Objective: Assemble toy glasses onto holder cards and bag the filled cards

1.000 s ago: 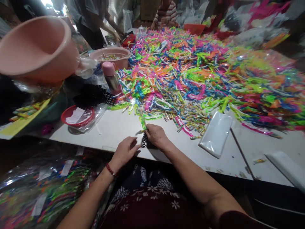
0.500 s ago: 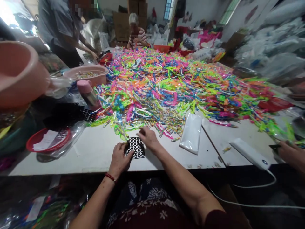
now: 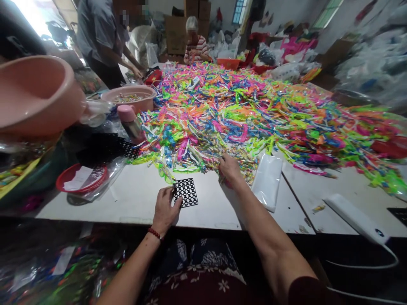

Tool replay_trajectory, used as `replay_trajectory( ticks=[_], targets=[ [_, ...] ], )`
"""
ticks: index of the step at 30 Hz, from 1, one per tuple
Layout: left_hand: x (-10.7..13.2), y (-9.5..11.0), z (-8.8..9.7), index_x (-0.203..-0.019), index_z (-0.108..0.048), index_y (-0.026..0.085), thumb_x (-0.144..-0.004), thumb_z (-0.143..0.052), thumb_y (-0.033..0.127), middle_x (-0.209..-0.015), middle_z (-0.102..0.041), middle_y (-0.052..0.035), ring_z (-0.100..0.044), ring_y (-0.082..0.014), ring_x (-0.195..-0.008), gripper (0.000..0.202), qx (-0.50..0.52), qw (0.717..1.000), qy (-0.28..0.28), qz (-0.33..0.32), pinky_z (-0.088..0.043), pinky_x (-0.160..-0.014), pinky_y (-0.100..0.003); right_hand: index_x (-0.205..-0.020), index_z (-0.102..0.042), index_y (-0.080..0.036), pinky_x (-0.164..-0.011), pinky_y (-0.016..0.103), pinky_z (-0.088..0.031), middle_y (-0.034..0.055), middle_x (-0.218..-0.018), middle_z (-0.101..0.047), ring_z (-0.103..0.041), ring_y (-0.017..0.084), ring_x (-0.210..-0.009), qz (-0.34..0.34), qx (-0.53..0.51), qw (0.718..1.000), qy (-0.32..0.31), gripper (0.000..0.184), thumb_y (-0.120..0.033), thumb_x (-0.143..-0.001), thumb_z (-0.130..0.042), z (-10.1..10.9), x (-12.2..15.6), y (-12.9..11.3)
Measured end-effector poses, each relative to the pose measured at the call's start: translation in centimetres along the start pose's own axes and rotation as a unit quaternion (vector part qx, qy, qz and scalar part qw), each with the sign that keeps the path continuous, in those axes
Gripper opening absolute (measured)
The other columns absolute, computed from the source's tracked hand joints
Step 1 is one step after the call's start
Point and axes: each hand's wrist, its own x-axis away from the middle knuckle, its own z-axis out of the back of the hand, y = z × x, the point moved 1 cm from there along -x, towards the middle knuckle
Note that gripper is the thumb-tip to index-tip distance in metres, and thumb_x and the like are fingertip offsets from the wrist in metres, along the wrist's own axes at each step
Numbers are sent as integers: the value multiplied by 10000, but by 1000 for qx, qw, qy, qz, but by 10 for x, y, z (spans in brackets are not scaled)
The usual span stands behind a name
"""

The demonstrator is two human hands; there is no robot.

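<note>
My left hand (image 3: 165,208) grips the left edge of a square black plate (image 3: 187,192) full of round holes. The plate lies on the white table in front of me. A clear and yellow-green plastic piece (image 3: 163,171) touches the plate's upper left corner, beside my left fingertips. My right hand (image 3: 230,169) reaches into the near edge of a heap of small, patterned stick-like pieces (image 3: 244,160). Its fingers are curled downward, and whatever they hold is hidden. A white plastic-wrapped packet (image 3: 267,181) lies just right of that hand.
A big pile of bright plastic strips (image 3: 229,106) covers the table's back. At left stand a red basket (image 3: 81,186), a pink-lidded flask (image 3: 129,120), black perforated sheets (image 3: 104,148) and pink basins (image 3: 41,97). A white power bank (image 3: 356,218) with a cable lies right. Two people work beyond.
My right hand has left the black plate and moved right and forward to the small pieces. My left hand stays on the plate. The whole view has shifted slightly.
</note>
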Motion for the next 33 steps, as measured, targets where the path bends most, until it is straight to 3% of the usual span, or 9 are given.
replay_trajectory(
  ticks=[11, 16, 19, 21, 23, 26, 29, 31, 33],
  targets=[
    [2, -1, 2, -1039, -610, 169, -880, -601, 335, -1068, -573, -109, -558, -269, -1053, 230, 18, 1000, -7, 1, -466, -993, -439, -638, -573, -201, -509, 246, -373, -10, -538, -578, -506, 129, -496, -8, -152, 987, -46, 386, -509, -852, -478, 12, 23, 7],
    [5, -1, 3, -1029, -631, 176, -892, -600, 306, -1072, -582, -104, -559, -261, -1062, 191, 24, 1000, -4, -11, -481, -975, -419, -742, -583, -201, -456, 246, -372, -26, -546, -549, -447, 112, -450, -60, -323, 944, -18, 412, -612, -768, -610, 21, 29, 10],
    [7, -1, 2, -1034, -649, 184, -906, -594, 279, -1074, -595, -101, -538, -267, -1081, 168, 6, 998, -7, -64, -469, -992, -433, -821, -570, -205, -472, 255, -405, -10, -612, -583, -470, 120, -473, -91, -376, 922, -34, 437, -640, -779, -591, 20, 23, 14],
    [9, 0, 2, -1043, -655, 190, -913, -598, 284, -1094, -599, -101, -524, -276, -1097, 170, -12, 994, -20, -106, -451, -1020, -456, -900, -581, -195, -548, 287, -459, 29, -714, -630, -545, 153, -568, -84, -327, 941, -33, 421, -608, -830, -539, 17, 19, 16],
    [10, 1, 2, -1065, -653, 193, -915, -610, 298, -1129, -596, -100, -517, -283, -1116, 189, -26, 991, -34, -130, -435, -1043, -475, -1019, -605, -165, -707, 352, -494, 104, -908, -665, -607, 217, -788, -36, -189, 981, 13, 393, -520, -864, -533, 12, 17, 15],
    [11, 2, 1, -1107, -635, 188, -919, -610, 299, -1154, -597, -99, -521, -283, -1127, 219, -37, 990, -41, -131, -425, -1059, -489, -1165, -616, -123, -963, 427, -398, 191, -1214, -595, -510, 298, -1124, 78, 17, 992, 97, 369, -357, -896, -522, -1, 17, 4],
    [11, 2, 0, -1127, -616, 178, -926, -594, 282, -1152, -598, -106, -529, -281, -1110, 227, -40, 991, -41, -122, -447, -1032, -485, -1145, -656, -135, -1014, 399, -331, 166, -1190, -624, -498, 278, -1126, 172, 75, 981, 39, 338, -277, -957, -413, -20, 15, -18],
    [11, 3, -1, -1134, -606, 168, -924, -588, 266, -1152, -591, -115, -524, -283, -1110, 233, -48, 991, -34, -118, -459, -1016, -477, -1147, -665, -151, -1002, 371, -328, 138, -1136, -662, -527, 255, -1072, 210, 76, 974, -22, 350, -268, -979, -382, -33, 12, -35],
    [12, 4, -1, -1136, -597, 155, -916, -586, 245, -1154, -582, -125, -518, -285, -1108, 238, -65, 991, -18, -113, -460, -1014, -478, -1196, -647, -162, -985, 360, -332, 130, -1159, -665, -532, 253, -1069, 232, 67, 969, -46, 347, -290, -980, -407, -44, 10, -53]
  ],
)
